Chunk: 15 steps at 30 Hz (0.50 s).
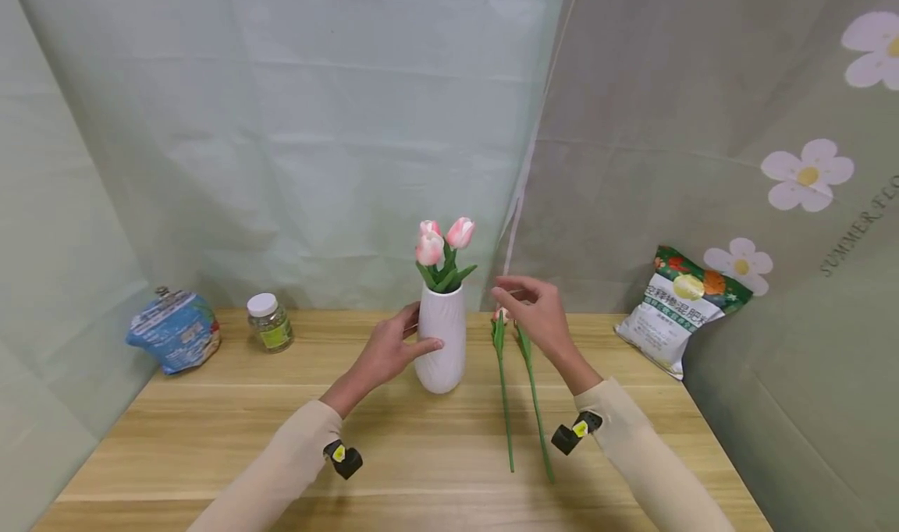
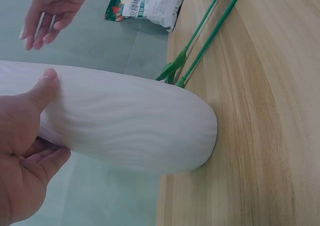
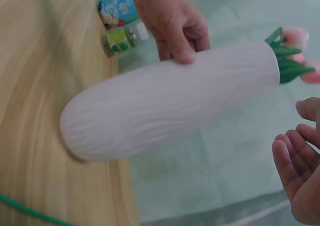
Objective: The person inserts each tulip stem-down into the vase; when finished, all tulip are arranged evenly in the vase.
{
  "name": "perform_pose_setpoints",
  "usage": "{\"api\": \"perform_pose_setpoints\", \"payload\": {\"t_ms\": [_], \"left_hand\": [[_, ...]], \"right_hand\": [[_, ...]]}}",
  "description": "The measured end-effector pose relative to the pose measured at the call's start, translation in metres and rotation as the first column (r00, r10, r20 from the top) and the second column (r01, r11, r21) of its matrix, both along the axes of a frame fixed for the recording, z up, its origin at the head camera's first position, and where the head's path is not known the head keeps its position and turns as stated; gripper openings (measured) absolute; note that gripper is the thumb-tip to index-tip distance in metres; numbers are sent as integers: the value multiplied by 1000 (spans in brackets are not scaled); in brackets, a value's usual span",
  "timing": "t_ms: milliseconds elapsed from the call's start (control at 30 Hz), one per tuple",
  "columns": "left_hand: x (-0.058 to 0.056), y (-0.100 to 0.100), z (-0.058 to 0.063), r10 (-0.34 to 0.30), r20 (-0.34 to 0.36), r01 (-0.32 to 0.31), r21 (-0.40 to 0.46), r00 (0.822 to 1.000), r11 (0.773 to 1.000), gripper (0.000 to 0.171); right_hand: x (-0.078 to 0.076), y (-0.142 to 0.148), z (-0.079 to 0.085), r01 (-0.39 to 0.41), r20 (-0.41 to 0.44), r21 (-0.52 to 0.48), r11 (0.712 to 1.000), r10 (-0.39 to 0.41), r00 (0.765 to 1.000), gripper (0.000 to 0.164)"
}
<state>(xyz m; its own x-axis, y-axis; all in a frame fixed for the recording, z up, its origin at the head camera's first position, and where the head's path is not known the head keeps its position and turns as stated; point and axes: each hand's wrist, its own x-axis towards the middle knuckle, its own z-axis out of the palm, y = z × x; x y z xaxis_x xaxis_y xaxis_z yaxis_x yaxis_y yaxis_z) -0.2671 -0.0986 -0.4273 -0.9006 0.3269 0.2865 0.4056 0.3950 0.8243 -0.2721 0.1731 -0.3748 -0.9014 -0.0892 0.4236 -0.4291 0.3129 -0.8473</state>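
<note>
Step in hand reads as steadying the vase (image 1: 441, 352), which stands upright mid-table with three pink tulips (image 1: 431, 248) in its mouth. Left hand (image 1: 386, 352) grips it: thumb across the front, fingers round the far side. Keep that hold firm but light, and keep the base flat. Top-heavy load, so a knock up high could tip it. Right hand (image 1: 537, 313) is up in the air beside it, fingers loosely bent, thumb apart, pinching nothing. It hangs over the heads of two loose tulips (image 1: 505, 399) lying right of the vase, stems toward the person. Best to take those by the stem, not the petals.

Materials, big to small: backdrop is creased pale green cloth. Table (image 1: 421, 462) has streaky light wood grain, looks smooth. Vase is matte white, rippled all over, rounded at the base; ceramic or plastic, can't tell. White-and-green bag (image 1: 670, 313) and blue bag (image 1: 179, 337) are soft, crinkled packs. Jar (image 1: 272, 325) is clear, round, white-lidded. Tulips look artificial: smooth cupped petals, pointed leaves, thin green stems.
</note>
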Motion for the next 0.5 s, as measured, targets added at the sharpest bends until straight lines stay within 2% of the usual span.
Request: {"api": "perform_pose_setpoints", "payload": {"t_ms": [333,500], "left_hand": [[1,-1,1,0,13,0,-9,1000,1000,83],[1,0,1,6,21,-6,-11,1000,1000,82]], "right_hand": [[6,24,-30,99,44,46,994,-101,994,30],[9,37,-50,125,99,26,992,-127,987,32]]}}
